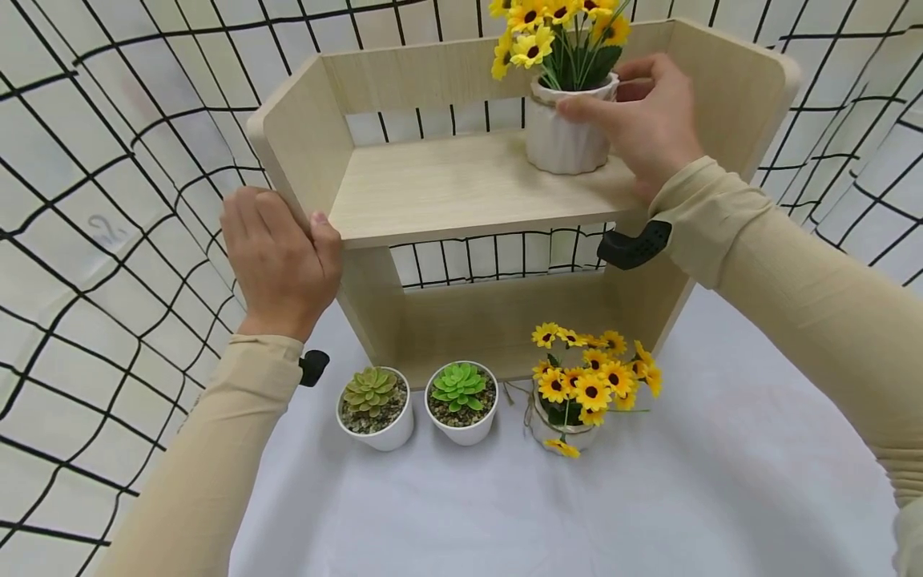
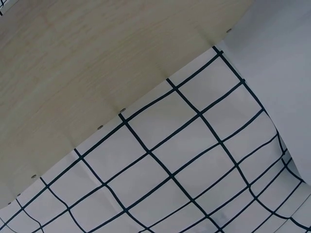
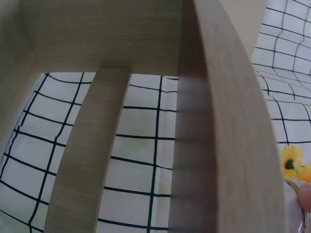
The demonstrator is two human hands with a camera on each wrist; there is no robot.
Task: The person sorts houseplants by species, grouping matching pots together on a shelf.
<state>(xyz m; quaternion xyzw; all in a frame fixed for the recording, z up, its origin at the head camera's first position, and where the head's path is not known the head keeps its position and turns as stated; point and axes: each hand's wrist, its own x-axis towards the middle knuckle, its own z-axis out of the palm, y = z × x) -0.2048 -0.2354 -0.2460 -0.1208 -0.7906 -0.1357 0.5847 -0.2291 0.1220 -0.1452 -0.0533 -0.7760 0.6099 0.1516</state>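
Observation:
A small two-tier wooden shelf (image 1: 433, 188) stands on the white surface. My right hand (image 1: 652, 124) grips a white pot (image 1: 566, 136) of artificial sunflowers (image 1: 558, 36) by its upper sides, at the right of the upper tier; whether its base touches the board I cannot tell. In the right wrist view only part of that pot (image 3: 292, 208) and a thumb (image 3: 305, 196) show at the right edge. With fingers wrapped round the front edge of the shelf's left side panel, my left hand (image 1: 281, 252) holds the shelf. The left wrist view shows the panel (image 2: 97, 63), not the hand.
In front of the shelf stand two white pots with succulents (image 1: 371, 393) (image 1: 461, 389) and a second sunflower pot (image 1: 566, 437) with twine. Black wire grid (image 1: 144, 240) rises behind and at both sides. White cloth (image 1: 461, 513) covers the surface.

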